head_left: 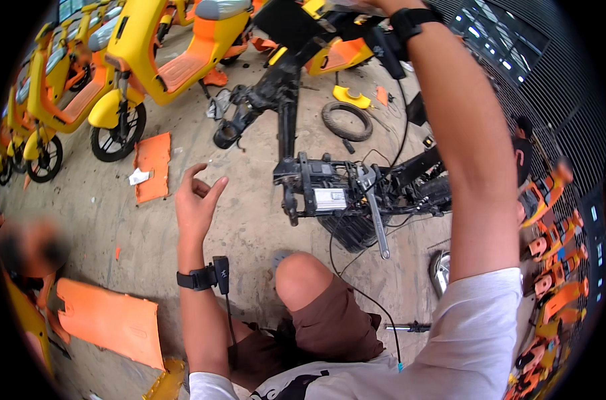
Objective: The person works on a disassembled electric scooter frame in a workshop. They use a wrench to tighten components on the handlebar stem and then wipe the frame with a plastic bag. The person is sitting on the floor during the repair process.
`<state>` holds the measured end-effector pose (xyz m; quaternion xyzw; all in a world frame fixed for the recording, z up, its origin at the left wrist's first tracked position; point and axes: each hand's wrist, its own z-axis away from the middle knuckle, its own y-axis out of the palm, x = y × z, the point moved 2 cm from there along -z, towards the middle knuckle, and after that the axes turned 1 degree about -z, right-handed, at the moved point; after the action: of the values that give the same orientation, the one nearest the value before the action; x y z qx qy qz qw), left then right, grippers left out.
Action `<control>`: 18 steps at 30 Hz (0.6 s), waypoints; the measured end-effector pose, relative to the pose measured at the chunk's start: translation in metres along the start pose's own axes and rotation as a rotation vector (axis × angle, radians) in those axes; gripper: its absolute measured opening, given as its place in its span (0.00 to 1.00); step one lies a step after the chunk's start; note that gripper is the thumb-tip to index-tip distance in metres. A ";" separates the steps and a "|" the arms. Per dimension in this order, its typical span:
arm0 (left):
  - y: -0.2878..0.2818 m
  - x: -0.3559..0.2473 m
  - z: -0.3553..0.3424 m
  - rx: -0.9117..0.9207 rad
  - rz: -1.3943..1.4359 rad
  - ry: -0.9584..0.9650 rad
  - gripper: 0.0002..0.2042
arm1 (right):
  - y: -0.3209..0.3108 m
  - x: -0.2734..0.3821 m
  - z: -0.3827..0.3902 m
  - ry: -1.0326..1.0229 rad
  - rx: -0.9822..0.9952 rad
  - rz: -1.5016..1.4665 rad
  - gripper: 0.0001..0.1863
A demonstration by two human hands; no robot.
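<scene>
My left hand (199,200) is raised to the left of a stripped black scooter frame (286,127), fingers bent but apart, holding nothing. My right hand (369,5) reaches up to the frame's upper parts at the top edge, its fingers mostly cut off or hidden. A silver adjustable wrench (378,227) lies across the frame's middle, beside a silver rectangular box (329,199) with wires. A black cable (401,107) hangs from near my right hand down to the frame.
Yellow and orange scooters (203,40) line the back left, more (556,253) the right. A tyre (329,117), yellow cover (351,97) and orange panels (109,320) lie on concrete. My bent knee (303,283) is low centre. Another person (521,157) is at the right, a blurred one (29,247) possibly at left.
</scene>
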<state>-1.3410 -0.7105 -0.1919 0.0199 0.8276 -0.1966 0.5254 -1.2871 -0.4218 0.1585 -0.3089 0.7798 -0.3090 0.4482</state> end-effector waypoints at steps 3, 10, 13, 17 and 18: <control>0.008 0.004 -0.003 -0.029 0.036 0.061 0.22 | -0.009 -0.008 0.014 0.109 -0.012 -0.012 0.21; 0.029 0.019 -0.012 -0.317 0.184 0.102 0.14 | 0.015 0.015 -0.012 0.132 -0.135 -0.201 0.19; 0.039 0.024 -0.010 -0.436 0.147 0.085 0.15 | 0.021 0.016 -0.014 0.037 -0.173 -0.287 0.17; 0.047 -0.011 -0.014 -0.577 0.145 0.088 0.15 | 0.019 0.019 -0.011 -0.083 -0.171 -0.150 0.18; 0.049 -0.026 -0.017 -0.591 0.161 0.171 0.15 | 0.019 0.020 -0.011 -0.102 -0.150 -0.088 0.18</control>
<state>-1.3324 -0.6548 -0.1776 -0.0515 0.8858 0.0968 0.4509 -1.3090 -0.4227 0.1383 -0.3907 0.7628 -0.2530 0.4488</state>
